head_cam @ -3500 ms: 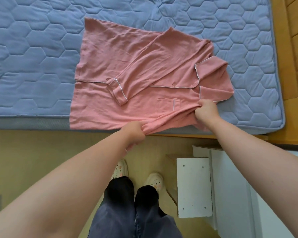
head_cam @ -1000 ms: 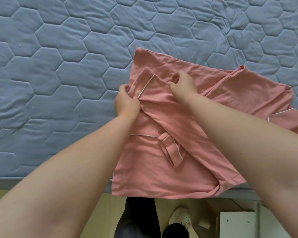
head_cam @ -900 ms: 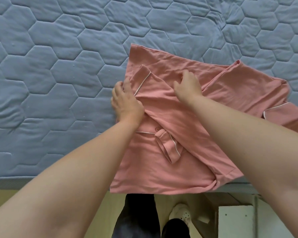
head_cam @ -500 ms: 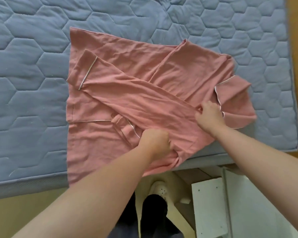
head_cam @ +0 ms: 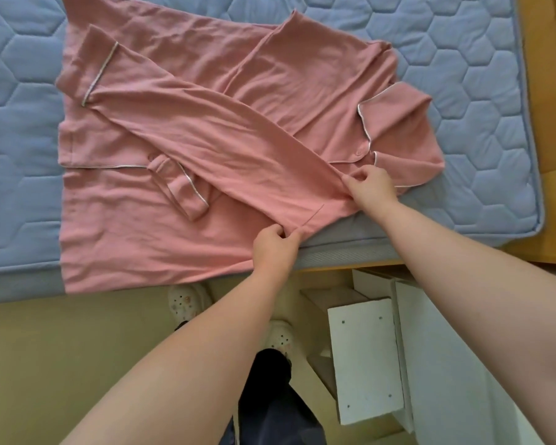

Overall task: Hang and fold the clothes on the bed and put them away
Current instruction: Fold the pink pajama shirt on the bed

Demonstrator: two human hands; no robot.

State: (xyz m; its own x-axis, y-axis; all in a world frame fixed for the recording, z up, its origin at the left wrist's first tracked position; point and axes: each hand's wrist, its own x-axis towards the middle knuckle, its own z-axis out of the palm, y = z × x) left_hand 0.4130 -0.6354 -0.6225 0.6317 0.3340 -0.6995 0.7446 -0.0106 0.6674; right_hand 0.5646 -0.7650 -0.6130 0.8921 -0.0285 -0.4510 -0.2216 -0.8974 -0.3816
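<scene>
A pink pajama shirt [head_cam: 180, 133] with white piping lies flat on the blue quilted mattress [head_cam: 20, 130], its lower edge hanging over the bed's front side. Both long sleeves are folded across the body; the upper one runs diagonally from the near right to the far left. My left hand [head_cam: 275, 248] pinches the fabric at the shoulder end of that sleeve, at the mattress edge. My right hand [head_cam: 371, 187] pinches the cloth just below the collar [head_cam: 395, 136], which points right.
A wooden bed frame [head_cam: 546, 123] borders the mattress on the right. White flat panels [head_cam: 363, 361] and a white cabinet [head_cam: 463, 364] stand on the yellowish floor at the lower right. My legs and patterned slippers [head_cam: 187, 303] are beside the bed.
Both hands carried the near sleeve across the shirt to the far left, laid it down, then came back to the shoulder end near the collar, where they now pinch the fabric.
</scene>
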